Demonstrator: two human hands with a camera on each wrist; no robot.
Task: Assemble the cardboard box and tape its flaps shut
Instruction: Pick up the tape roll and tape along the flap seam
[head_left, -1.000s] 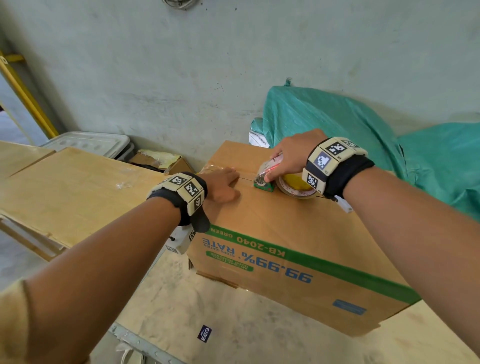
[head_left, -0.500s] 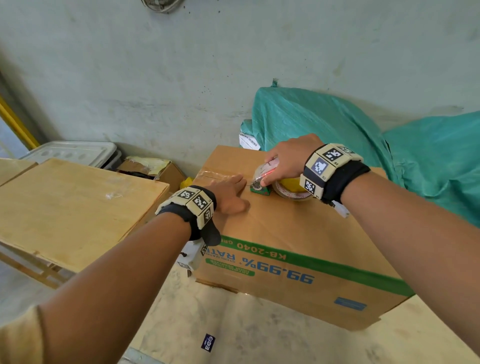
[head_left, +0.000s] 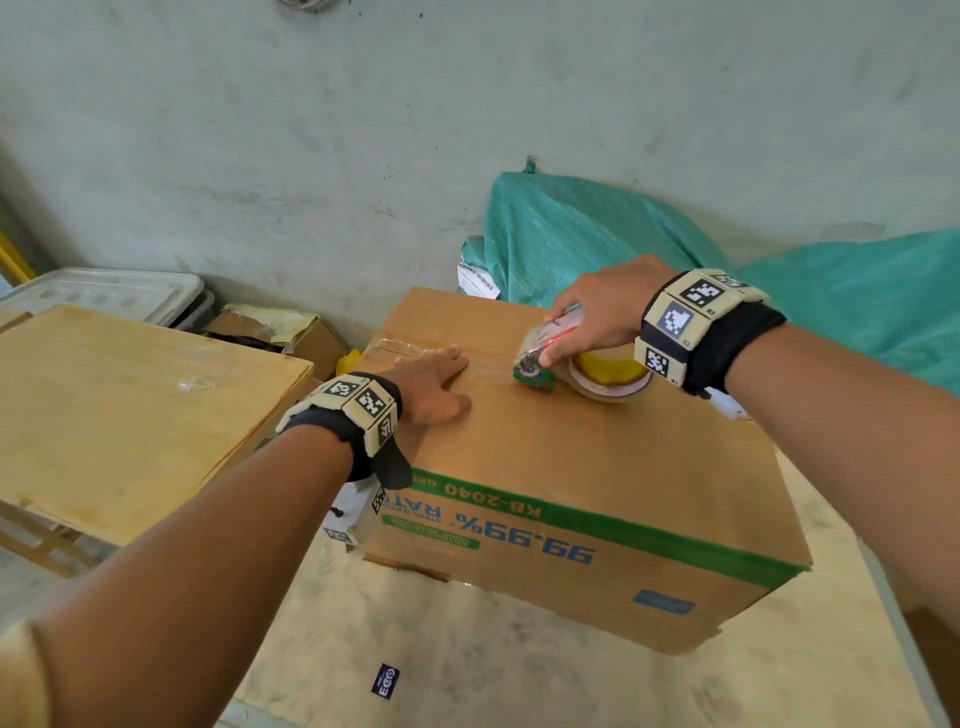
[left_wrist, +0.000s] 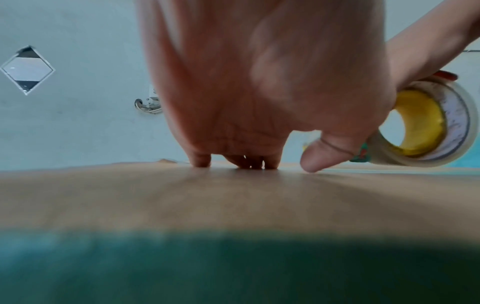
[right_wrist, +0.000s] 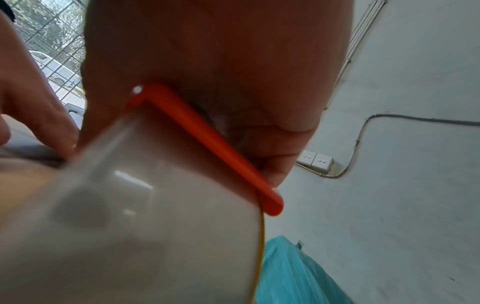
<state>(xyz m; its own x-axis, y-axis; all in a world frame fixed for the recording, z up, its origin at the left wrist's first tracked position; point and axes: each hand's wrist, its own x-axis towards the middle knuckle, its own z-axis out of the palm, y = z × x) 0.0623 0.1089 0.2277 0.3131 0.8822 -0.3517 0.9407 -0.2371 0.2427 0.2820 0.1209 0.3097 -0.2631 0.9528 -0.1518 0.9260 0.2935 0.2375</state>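
At the far left, a flat pale plywood board (head_left: 119, 410) lies on a low frame, with a white plastic lidded bin (head_left: 104, 293) behind it against the grey wall. Beside that sits a small open cardboard carton (head_left: 275, 332) with torn yellowish paper on top.

The left hand (head_left: 431, 387) lies flat, palm down, on the top of the large brown cardboard box with a green stripe and blue print (head_left: 597, 467). Its fingers are straight and spread only a little, pressing on the strip of clear tape (head_left: 410, 351) that runs along the centre seam of the closed flaps. In the left wrist view the fingertips (left_wrist: 200, 162) touch the cardboard.

The box stands on a dusty light tabletop (head_left: 467, 649), near the middle of the scene, its printed side facing the camera with the lettering upside down. A small dark sticker (head_left: 386, 680) lies on the tabletop in front of it.

To the right, the right hand (head_left: 602, 317) grips a tape dispenser with a red frame and green roller end (head_left: 535, 364), fingers curled over it, holding it down on the seam just beside the left hand. Its roll of clear tape with a yellow core (head_left: 610, 376) rests against the box top.

Behind the box, a teal plastic tarpaulin (head_left: 597, 244) is heaped against the wall.
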